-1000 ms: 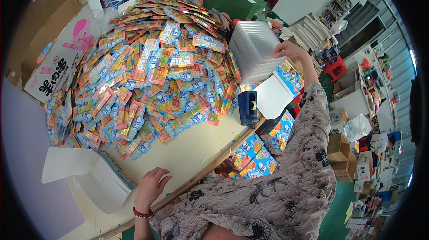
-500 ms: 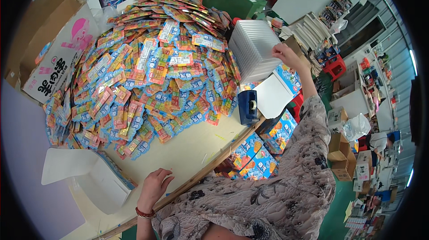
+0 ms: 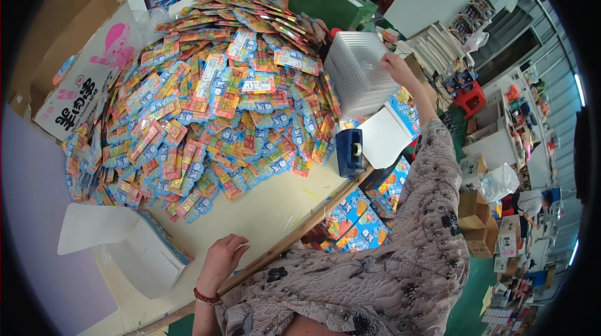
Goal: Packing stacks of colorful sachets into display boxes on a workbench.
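Note:
My right hand [image 3: 400, 72] reaches out to the far right, its fingers closed at the right edge of a stack of clear plastic trays [image 3: 355, 79]; the fingertips are small and partly hidden there. Over the near edge of the table hovers my left hand [image 3: 223, 259], empty, with fingers loosely bent and apart. Left of it lies an open carton [image 3: 134, 254], white inside with its flap raised. A big heap of colourful blister-card packets [image 3: 213, 110] covers most of the table.
A dark blue tape dispenser [image 3: 349, 153] stands at the table's right edge, beside an open box with a white flap [image 3: 382, 139]. Blue printed cartons [image 3: 357, 220] are below the edge. A large white-and-pink carton [image 3: 87, 76] borders the heap on the left.
My right hand has come slightly nearer along the edge of the tray stack. My left hand is almost where it was, and the view has shifted a little.

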Available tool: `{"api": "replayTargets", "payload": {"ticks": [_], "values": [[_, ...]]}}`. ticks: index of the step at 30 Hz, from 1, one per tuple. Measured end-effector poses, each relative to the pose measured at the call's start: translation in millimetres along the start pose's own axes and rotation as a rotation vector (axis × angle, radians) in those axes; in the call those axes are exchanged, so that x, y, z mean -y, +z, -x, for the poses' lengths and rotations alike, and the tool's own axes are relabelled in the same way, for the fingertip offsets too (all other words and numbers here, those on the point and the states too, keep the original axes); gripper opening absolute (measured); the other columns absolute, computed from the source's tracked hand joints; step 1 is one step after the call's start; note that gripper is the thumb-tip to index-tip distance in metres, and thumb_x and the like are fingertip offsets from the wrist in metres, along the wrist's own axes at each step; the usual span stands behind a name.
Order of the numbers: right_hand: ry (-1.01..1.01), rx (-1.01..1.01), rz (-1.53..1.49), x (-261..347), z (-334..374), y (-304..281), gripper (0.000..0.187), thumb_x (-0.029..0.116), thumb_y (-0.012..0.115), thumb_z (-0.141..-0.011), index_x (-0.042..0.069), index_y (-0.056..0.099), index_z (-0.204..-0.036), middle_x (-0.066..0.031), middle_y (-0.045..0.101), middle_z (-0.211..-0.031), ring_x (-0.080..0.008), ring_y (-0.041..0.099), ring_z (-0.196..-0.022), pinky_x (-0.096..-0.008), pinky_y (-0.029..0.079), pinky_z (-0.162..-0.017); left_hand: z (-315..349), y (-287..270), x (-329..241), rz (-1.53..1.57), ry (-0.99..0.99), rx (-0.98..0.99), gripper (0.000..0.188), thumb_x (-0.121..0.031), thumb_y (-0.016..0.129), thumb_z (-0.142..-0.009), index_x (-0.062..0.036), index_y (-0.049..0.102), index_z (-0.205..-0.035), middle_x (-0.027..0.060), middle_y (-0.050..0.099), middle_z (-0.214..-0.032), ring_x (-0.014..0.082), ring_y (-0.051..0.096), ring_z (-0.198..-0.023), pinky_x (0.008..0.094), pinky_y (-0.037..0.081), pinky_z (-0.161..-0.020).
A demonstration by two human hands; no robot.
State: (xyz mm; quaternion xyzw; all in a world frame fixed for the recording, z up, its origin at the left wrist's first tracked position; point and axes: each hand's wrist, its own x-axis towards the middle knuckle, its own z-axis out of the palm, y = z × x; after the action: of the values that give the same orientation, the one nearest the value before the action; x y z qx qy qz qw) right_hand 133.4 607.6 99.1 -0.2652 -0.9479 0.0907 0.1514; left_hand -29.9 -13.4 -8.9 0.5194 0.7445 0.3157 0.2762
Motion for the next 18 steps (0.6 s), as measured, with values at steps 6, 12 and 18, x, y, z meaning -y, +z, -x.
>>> {"api": "replayTargets", "payload": {"ticks": [6,12,18], "values": [[-0.019,-0.309,0.329,2.0,-17.1,27.5,0.009,0.012,0.052,-0.088,0.005,0.051,-0.095,-0.0145,0.059,-0.093,-0.0348,0.058,-0.091,-0.0468,0.046,-0.076,-14.0,-4.9,-12.2,-0.003,0.114,-0.016,0.013,-0.014,0.064,-0.085,-0.0055,0.062,-0.094,0.0114,0.062,-0.086,0.0316,0.061,-0.079,0.0393,0.05,-0.069],[0.049,-0.625,0.485,66.7,-82.1,-38.0,0.008,0.008,0.048,-0.088,0.007,0.051,-0.096,-0.0136,0.065,-0.089,-0.0327,0.062,-0.089,-0.0471,0.042,-0.079,9.8,-4.9,-2.4,-0.012,0.044,-0.05,0.01,-0.013,0.065,-0.085,-0.0065,0.062,-0.093,0.0086,0.065,-0.087,0.0306,0.062,-0.081,0.0389,0.051,-0.07],[-0.428,-0.987,0.277,195.4,-110.2,-73.4,0.011,0.004,0.053,-0.087,0.008,0.058,-0.096,-0.0119,0.064,-0.089,-0.0313,0.06,-0.085,-0.0414,0.046,-0.074,40.4,-7.9,-7.4,0.015,-0.043,-0.323,0.05,-0.015,0.069,-0.083,-0.0062,0.049,-0.127,0.0163,0.054,-0.125,0.0347,0.055,-0.112,0.0386,0.047,-0.091]]}}
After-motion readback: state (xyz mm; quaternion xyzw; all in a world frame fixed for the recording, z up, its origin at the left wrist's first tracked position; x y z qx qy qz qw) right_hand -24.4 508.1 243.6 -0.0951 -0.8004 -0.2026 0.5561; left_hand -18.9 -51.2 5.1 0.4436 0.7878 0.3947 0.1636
